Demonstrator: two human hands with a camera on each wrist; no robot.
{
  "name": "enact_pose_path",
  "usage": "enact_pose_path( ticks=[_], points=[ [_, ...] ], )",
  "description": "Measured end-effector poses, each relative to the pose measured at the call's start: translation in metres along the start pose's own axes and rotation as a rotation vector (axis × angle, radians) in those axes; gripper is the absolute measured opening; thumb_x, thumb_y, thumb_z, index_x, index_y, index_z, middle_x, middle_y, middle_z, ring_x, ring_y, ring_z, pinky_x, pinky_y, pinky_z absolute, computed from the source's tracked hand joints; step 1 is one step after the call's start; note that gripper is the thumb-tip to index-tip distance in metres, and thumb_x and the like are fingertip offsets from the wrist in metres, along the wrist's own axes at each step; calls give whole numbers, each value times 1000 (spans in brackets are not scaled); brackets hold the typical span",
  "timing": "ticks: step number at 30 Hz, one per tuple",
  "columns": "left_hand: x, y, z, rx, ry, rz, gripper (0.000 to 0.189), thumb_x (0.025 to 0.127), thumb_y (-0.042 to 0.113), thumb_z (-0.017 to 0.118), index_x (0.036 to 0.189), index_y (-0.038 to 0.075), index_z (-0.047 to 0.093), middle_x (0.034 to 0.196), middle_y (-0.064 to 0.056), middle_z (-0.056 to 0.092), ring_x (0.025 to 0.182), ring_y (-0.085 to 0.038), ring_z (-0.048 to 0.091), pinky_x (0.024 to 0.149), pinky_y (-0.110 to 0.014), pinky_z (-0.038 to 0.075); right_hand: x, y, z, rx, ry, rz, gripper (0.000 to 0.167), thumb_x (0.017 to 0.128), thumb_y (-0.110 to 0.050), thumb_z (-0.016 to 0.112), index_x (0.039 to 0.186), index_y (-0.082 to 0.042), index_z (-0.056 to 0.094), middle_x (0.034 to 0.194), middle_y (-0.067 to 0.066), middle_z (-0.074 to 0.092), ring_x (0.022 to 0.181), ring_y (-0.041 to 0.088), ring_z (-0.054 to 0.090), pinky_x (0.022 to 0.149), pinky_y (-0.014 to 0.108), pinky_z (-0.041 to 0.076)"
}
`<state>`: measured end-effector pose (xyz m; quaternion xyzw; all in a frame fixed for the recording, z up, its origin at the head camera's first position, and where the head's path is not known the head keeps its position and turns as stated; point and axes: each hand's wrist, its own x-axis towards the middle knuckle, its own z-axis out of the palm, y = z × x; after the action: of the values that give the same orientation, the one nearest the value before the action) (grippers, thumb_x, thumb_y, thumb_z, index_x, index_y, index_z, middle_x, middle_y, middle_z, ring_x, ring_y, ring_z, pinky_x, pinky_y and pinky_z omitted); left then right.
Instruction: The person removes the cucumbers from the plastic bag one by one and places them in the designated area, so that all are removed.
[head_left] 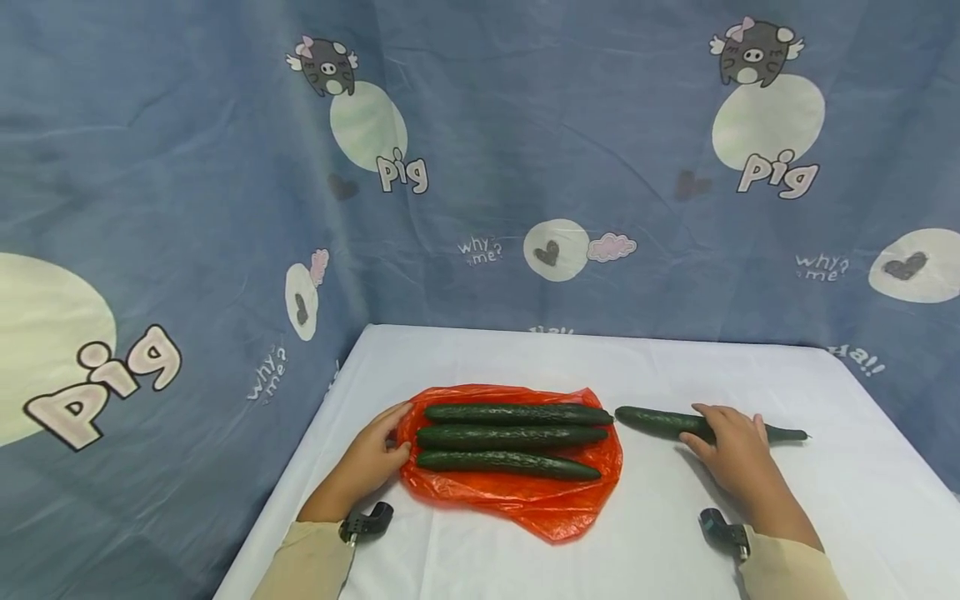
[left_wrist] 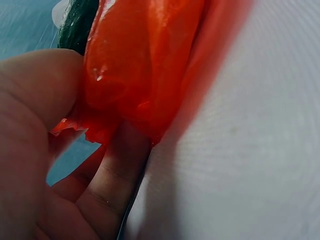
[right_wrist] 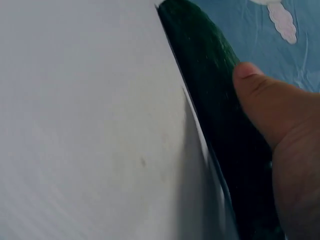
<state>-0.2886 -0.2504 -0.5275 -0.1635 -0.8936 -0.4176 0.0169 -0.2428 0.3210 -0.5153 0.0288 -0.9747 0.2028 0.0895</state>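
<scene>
Three dark green cucumbers [head_left: 517,414] lie side by side on a red plastic bag [head_left: 555,512], spread out on the white-covered table. My left hand [head_left: 367,458] grips the bag's left edge. In the left wrist view, the thumb [left_wrist: 50,80] is on one side of the red film and a finger [left_wrist: 117,170] tucks beneath it. Right of the bag, a single cucumber [head_left: 656,422] lies on the cloth with its stem end pointing right. My right hand [head_left: 738,454] holds this one around its middle, and its thumb [right_wrist: 255,90] presses on the skin in the right wrist view.
A white cloth [head_left: 660,533] covers the table. Blue fabric [head_left: 487,150] printed with pigs hangs along the back and left sides. Each wrist wears a small dark camera [head_left: 367,522] on a strap.
</scene>
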Motion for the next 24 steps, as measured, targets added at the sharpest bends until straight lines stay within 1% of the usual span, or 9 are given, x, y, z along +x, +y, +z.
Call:
enact_pose_path(
  ticks=[3, 7, 10, 13, 18, 21, 24],
  points=[
    [1, 1, 1, 2, -6, -3, 72, 92, -1, 67, 159, 10, 45, 162, -11, 45, 129, -28, 59, 104, -44, 53, -1, -6, -1, 3, 16, -10, 66, 99, -41, 69, 148, 0, 52, 144, 32, 53, 139, 54, 41, 117, 79, 7],
    [2, 4, 2, 1, -4, -6, 72, 91, -1, 67, 159, 9, 45, 162, -11, 46, 130, -27, 59, 102, -41, 54, 0, -15, 1, 8, 46, -39, 65, 98, -40, 71, 147, -1, 53, 143, 31, 53, 139, 52, 41, 117, 79, 9],
    [1, 5, 1, 5, -3, -3, 72, 91, -1, 68, 159, 9, 45, 162, -11, 46, 129, -27, 59, 103, -41, 54, 1, -22, 4, 22, 60, -65, 63, 98, -38, 73, 146, -1, 55, 142, 30, 55, 138, 50, 43, 116, 79, 13],
    [-1, 5, 0, 11, -1, -2, 72, 91, -1, 67, 159, 7, 45, 161, -13, 46, 126, -29, 61, 102, -42, 54, 2, -30, 7, 39, 55, -78, 64, 97, -36, 73, 147, -1, 54, 142, 30, 55, 138, 50, 43, 116, 77, 16],
    [-2, 4, -2, 9, 0, -11, 71, 92, -1, 67, 159, 7, 45, 162, -15, 45, 127, -30, 60, 97, -35, 55, 5, -46, 10, 59, 40, -73, 68, 98, -37, 73, 150, 1, 51, 145, 31, 52, 136, 52, 44, 114, 72, 28],
    [-2, 4, -2, 6, -6, -10, 71, 92, -1, 66, 159, 7, 44, 162, -16, 44, 128, -30, 59, 95, -31, 55, 5, -57, 11, 66, 44, -77, 68, 97, -37, 73, 150, 0, 51, 145, 30, 53, 134, 52, 47, 111, 70, 36],
    [-2, 4, 0, 1, -6, -14, 71, 92, -1, 66, 159, 6, 45, 162, -16, 44, 128, -29, 59, 94, -29, 55, 4, -68, 14, 65, 48, -86, 68, 96, -38, 75, 149, -2, 52, 144, 28, 55, 133, 50, 48, 110, 70, 38]
  ],
)
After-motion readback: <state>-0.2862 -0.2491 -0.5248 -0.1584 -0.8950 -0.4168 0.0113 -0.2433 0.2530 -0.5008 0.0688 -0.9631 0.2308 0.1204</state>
